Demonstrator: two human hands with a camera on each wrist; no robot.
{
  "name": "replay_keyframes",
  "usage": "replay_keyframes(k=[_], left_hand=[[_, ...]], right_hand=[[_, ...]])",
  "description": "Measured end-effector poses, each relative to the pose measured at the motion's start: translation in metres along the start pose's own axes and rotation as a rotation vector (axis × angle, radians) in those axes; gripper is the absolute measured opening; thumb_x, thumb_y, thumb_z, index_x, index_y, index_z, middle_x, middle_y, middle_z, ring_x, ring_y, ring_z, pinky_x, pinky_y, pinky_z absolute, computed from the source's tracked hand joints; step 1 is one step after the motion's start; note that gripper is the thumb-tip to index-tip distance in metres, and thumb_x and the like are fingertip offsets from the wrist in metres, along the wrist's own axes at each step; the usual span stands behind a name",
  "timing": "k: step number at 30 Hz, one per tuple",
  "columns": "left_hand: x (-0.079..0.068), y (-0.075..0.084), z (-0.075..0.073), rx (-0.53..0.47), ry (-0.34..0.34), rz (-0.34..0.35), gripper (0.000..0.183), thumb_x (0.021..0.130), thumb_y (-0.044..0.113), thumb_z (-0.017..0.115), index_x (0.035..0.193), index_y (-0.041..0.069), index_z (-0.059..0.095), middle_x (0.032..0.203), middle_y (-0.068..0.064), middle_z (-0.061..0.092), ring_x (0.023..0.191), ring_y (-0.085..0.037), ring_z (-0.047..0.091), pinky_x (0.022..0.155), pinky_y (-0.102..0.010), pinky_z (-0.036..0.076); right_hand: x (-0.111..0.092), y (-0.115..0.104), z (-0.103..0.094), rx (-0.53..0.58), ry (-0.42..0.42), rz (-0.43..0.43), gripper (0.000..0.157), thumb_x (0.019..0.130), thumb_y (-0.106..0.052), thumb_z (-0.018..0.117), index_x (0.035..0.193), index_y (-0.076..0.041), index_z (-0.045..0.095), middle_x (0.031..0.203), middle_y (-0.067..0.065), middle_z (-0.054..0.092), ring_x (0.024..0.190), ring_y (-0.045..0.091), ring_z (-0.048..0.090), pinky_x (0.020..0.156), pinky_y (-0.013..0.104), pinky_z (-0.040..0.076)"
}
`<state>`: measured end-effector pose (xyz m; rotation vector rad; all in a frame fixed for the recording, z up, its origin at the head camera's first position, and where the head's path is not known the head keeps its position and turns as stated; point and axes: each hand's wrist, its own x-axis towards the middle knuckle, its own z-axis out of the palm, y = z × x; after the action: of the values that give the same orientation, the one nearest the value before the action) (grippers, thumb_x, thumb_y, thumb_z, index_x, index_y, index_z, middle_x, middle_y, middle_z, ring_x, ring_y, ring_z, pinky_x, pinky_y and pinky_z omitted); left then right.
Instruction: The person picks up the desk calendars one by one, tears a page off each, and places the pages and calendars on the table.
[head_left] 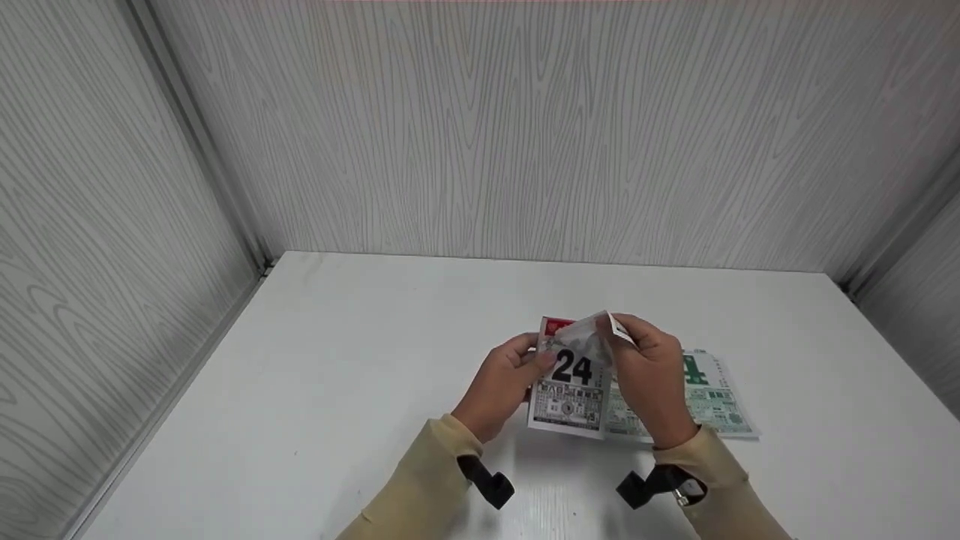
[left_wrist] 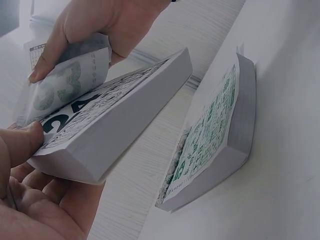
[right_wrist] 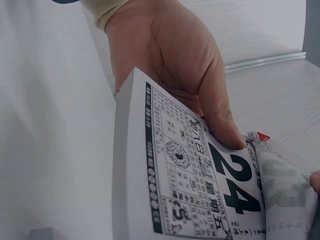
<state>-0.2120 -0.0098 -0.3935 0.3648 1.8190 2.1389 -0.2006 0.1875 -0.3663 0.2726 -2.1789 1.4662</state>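
A thick tear-off calendar pad [head_left: 568, 409] showing a black 24 is held up off the table by my left hand [head_left: 506, 384]. The left thumb presses on its printed face, and the other fingers curl beneath it, as the left wrist view shows. My right hand [head_left: 652, 375] pinches a thin top sheet [left_wrist: 75, 82] and lifts it, folded back over the pad's upper part. Pale reversed print shows through that sheet [right_wrist: 287, 195]. A second thick pad with green print [head_left: 716, 401] lies on the table to the right, partly hidden behind the right hand in the head view.
The white table [head_left: 337, 360] carries the green-printed pad. Grey wood-grain panels [head_left: 480, 135] stand at the back and both sides. Black straps with small blocks [head_left: 487, 481] sit at both wrists, over beige sleeves.
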Motion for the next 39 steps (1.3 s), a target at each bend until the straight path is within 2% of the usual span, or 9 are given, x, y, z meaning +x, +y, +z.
replay_keyframes(k=[7,11,13,17,22,26,31,37,39], left_hand=[[0.0,0.0,0.002,-0.015,0.008,-0.007,0.03,0.106,0.024,0.06,0.135,0.014,0.064,0.113,-0.007,0.076,0.096,-0.021,0.073,0.077,-0.033,0.06],[0.001,-0.001,0.002,-0.02,0.014,-0.013,0.03,0.106,0.024,0.06,0.134,0.014,0.064,0.113,-0.007,0.076,0.096,-0.02,0.073,0.077,-0.033,0.06],[0.001,-0.001,0.001,-0.026,0.026,-0.009,0.031,0.106,0.025,0.061,0.134,0.013,0.064,0.112,-0.008,0.076,0.094,-0.02,0.073,0.077,-0.033,0.06],[0.002,-0.002,-0.002,-0.035,0.061,0.003,0.032,0.106,0.026,0.06,0.134,0.011,0.062,0.11,-0.009,0.075,0.091,-0.019,0.072,0.075,-0.031,0.059],[0.002,-0.001,-0.004,-0.029,0.054,0.027,0.034,0.108,0.026,0.056,0.139,0.009,0.056,0.114,-0.01,0.072,0.097,-0.02,0.071,0.08,-0.034,0.059],[0.001,0.001,-0.003,0.014,0.032,0.068,0.047,0.108,0.029,0.056,0.151,0.02,0.04,0.119,-0.008,0.07,0.102,-0.022,0.07,0.085,-0.036,0.058],[-0.002,0.001,-0.003,0.149,0.015,0.149,0.06,0.109,0.028,0.054,0.159,0.04,0.023,0.097,-0.002,0.062,0.088,-0.016,0.058,0.08,-0.033,0.049],[-0.003,0.002,-0.002,0.214,-0.007,0.187,0.052,0.111,0.022,0.048,0.156,0.036,0.026,0.103,-0.003,0.066,0.086,-0.016,0.058,0.079,-0.033,0.05],[-0.003,0.003,-0.001,0.224,-0.013,0.199,0.053,0.111,0.021,0.048,0.156,0.038,0.025,0.097,-0.002,0.064,0.082,-0.015,0.055,0.075,-0.032,0.048]], right_hand=[[0.0,0.002,-0.001,0.01,0.046,0.011,0.02,0.103,-0.016,0.065,0.108,-0.003,0.079,0.115,0.012,0.076,0.113,0.017,0.071,0.089,0.018,0.05],[0.001,0.002,-0.003,0.033,0.016,0.026,0.019,0.103,-0.017,0.066,0.106,-0.004,0.08,0.113,0.011,0.076,0.109,0.014,0.073,0.09,0.018,0.053],[0.002,0.002,-0.004,0.015,-0.019,0.001,0.017,0.102,-0.016,0.068,0.106,-0.005,0.08,0.108,0.01,0.077,0.102,0.014,0.074,0.088,0.021,0.055],[0.004,0.001,-0.006,-0.121,-0.095,-0.101,0.019,0.097,-0.016,0.075,0.113,-0.007,0.079,0.103,0.004,0.079,0.093,0.014,0.074,0.082,0.026,0.056],[0.006,0.001,-0.009,-0.182,-0.144,-0.214,0.02,0.098,-0.009,0.071,0.116,-0.008,0.079,0.108,0.004,0.079,0.097,0.017,0.076,0.085,0.027,0.057],[0.007,0.002,-0.012,-0.149,-0.146,-0.254,0.018,0.1,-0.006,0.067,0.113,-0.008,0.08,0.105,0.004,0.079,0.091,0.016,0.075,0.081,0.021,0.055],[0.007,0.001,-0.013,-0.14,-0.146,-0.221,0.017,0.102,-0.01,0.066,0.111,-0.009,0.08,0.101,0.001,0.079,0.084,0.012,0.074,0.075,0.02,0.053],[0.007,0.001,-0.011,-0.156,-0.133,-0.206,0.016,0.101,-0.011,0.067,0.11,-0.009,0.08,0.1,0.002,0.079,0.084,0.014,0.074,0.074,0.021,0.054],[0.007,0.001,-0.011,-0.145,-0.127,-0.19,0.016,0.101,-0.012,0.067,0.11,-0.009,0.08,0.1,0.002,0.079,0.083,0.013,0.074,0.073,0.021,0.054]])
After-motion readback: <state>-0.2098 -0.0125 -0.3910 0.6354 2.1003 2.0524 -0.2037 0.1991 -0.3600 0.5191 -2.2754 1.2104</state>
